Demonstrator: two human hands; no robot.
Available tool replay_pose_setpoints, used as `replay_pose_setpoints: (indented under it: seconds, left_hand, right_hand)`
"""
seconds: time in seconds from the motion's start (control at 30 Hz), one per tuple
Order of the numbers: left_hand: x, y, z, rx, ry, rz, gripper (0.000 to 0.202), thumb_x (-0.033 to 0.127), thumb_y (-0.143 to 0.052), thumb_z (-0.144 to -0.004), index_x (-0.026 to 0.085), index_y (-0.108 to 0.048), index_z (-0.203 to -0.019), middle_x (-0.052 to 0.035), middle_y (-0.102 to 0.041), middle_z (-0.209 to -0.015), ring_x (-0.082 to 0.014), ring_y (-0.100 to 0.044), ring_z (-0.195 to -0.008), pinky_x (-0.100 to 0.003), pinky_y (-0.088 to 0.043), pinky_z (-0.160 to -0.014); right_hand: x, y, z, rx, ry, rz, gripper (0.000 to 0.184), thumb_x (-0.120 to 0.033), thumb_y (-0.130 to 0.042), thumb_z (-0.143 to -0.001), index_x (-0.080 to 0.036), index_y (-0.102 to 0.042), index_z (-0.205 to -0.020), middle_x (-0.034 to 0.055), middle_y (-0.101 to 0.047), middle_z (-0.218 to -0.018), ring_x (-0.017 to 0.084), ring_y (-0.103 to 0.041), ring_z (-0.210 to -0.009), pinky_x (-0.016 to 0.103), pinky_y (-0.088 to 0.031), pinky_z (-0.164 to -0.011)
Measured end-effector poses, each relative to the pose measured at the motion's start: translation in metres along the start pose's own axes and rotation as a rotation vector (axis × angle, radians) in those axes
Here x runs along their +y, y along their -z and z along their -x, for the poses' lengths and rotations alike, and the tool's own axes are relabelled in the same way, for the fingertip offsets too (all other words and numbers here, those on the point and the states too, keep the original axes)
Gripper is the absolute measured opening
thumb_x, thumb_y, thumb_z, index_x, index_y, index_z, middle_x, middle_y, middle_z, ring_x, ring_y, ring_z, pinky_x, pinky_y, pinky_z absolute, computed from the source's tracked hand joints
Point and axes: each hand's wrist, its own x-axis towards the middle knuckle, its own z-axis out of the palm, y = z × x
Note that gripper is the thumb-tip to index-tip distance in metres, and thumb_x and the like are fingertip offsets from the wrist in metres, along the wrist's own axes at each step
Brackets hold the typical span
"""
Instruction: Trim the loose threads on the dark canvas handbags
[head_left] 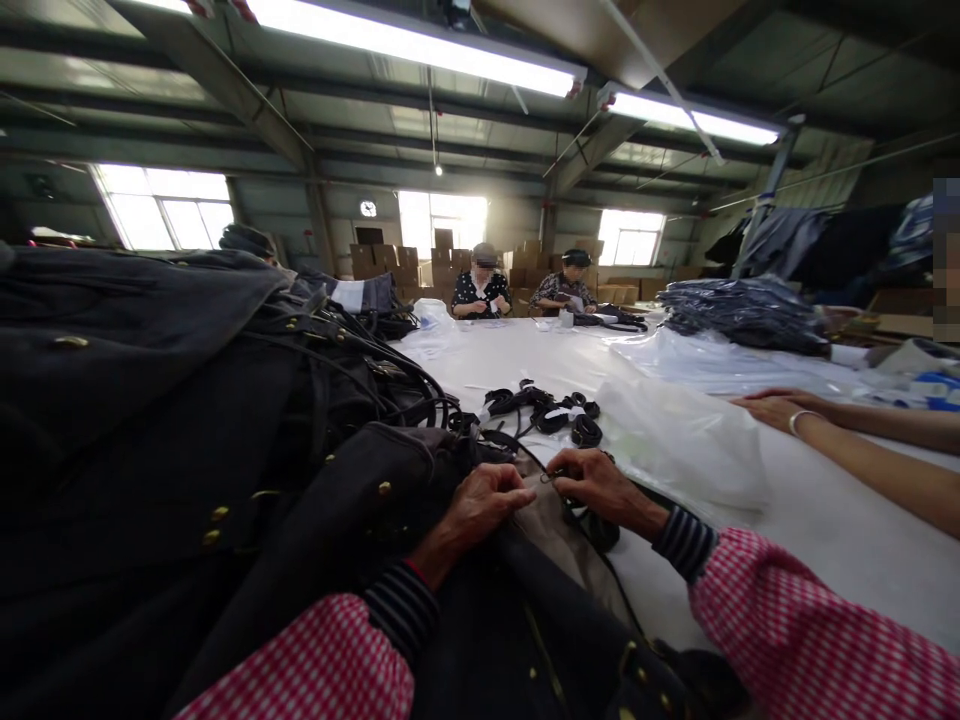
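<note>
A dark fabric bag (540, 620) with brass-coloured fittings and a beige inner side lies in front of me. My left hand (487, 505) rests over its upper part, thumb and fingers pinched together; what they hold is too small to make out. Close by on the right, my right hand (604, 488) pinches a small metal clasp (549, 478) at the bag's edge. A thin black strap (517, 440) curves just beyond both hands. Coiled black straps (587, 430) with white bands lie on the white table (480, 362) farther back.
A tall pile of dark bags (135, 370) fills the left side. Clear plastic bags (682, 440) spread across the right, near another person's resting hands (787, 412). Two people sit at the far end. A stack of wrapped dark goods (739, 312) stands at the back right.
</note>
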Motion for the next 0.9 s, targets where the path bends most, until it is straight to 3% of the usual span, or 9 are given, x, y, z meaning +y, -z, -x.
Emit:
replay_pose_setpoints:
  seconds: [0.07, 0.2, 0.33, 0.43, 0.53, 0.73, 0.9]
  left_hand:
    - [0.0, 0.001, 0.0, -0.003, -0.008, -0.03, 0.032, 0.048, -0.068, -0.072, 0.016, -0.068, -0.073, 0.0021, -0.054, -0.065, -0.0133, -0.047, -0.065, -0.023, -0.034, -0.059]
    - [0.001, 0.002, -0.001, -0.011, -0.009, -0.086, 0.03, 0.047, -0.068, -0.071, 0.017, -0.068, -0.071, 0.0018, -0.056, -0.065, -0.0146, -0.049, -0.068, -0.024, -0.036, -0.062]
    - [0.001, 0.003, -0.002, -0.019, -0.005, -0.137, 0.029, 0.046, -0.066, -0.072, 0.017, -0.068, -0.072, 0.0015, -0.058, -0.066, -0.0155, -0.051, -0.07, -0.024, -0.037, -0.064]
    - [0.002, 0.003, -0.002, -0.025, 0.006, -0.175, 0.027, 0.045, -0.065, -0.072, 0.018, -0.068, -0.072, 0.0016, -0.058, -0.066, -0.016, -0.052, -0.071, -0.024, -0.038, -0.065]
    - [0.003, 0.003, -0.001, -0.033, 0.021, -0.215, 0.022, 0.041, -0.067, -0.071, 0.019, -0.069, -0.071, 0.002, -0.059, -0.067, -0.0163, -0.053, -0.072, -0.024, -0.038, -0.066]
    - [0.006, 0.003, -0.002, -0.034, 0.042, -0.282, 0.019, 0.038, -0.065, -0.073, 0.019, -0.069, -0.072, 0.0021, -0.058, -0.067, -0.0166, -0.054, -0.072, -0.025, -0.038, -0.067]
    - [0.009, 0.004, -0.002, -0.048, 0.053, -0.317, 0.015, 0.034, -0.066, -0.073, 0.019, -0.07, -0.073, 0.0027, -0.06, -0.069, -0.0164, -0.056, -0.073, -0.025, -0.037, -0.068]
  right_hand:
    - [0.001, -0.004, -0.004, 0.042, -0.024, -0.095, 0.014, -0.028, -0.062, -0.076, -0.016, -0.07, -0.079, -0.0026, -0.054, -0.062, 0.014, -0.046, -0.06, 0.027, -0.032, -0.058]
    - [-0.002, -0.006, -0.008, 0.046, -0.037, -0.165, 0.028, -0.039, -0.059, -0.082, -0.018, -0.058, -0.063, -0.0025, -0.049, -0.058, 0.013, -0.043, -0.058, 0.027, -0.031, -0.056]
    - [-0.008, 0.0, -0.007, -0.045, -0.03, -0.234, 0.03, -0.041, -0.057, -0.085, -0.016, -0.068, -0.073, 0.0026, -0.066, -0.07, 0.015, -0.052, -0.066, 0.027, -0.038, -0.061]
    - [-0.011, 0.003, -0.006, -0.125, -0.118, -0.366, 0.032, -0.043, -0.057, -0.086, -0.015, -0.073, -0.088, 0.0052, -0.072, -0.078, 0.014, -0.052, -0.063, 0.026, -0.033, -0.054]
    - [-0.013, 0.006, -0.003, -0.151, -0.166, -0.46, 0.036, -0.046, -0.057, -0.087, -0.014, -0.072, -0.098, 0.0056, -0.072, -0.08, 0.014, -0.052, -0.063, 0.024, -0.028, -0.05]
    - [-0.014, 0.007, 0.0, -0.191, -0.037, -0.439, 0.039, -0.048, -0.053, -0.094, -0.016, -0.073, -0.103, 0.0047, -0.07, -0.085, 0.017, -0.057, -0.075, 0.025, -0.038, -0.059]
    - [-0.018, 0.006, -0.001, -0.19, -0.035, -0.432, 0.039, -0.048, -0.052, -0.095, -0.015, -0.072, -0.102, 0.0047, -0.069, -0.082, 0.017, -0.057, -0.073, 0.026, -0.039, -0.059]
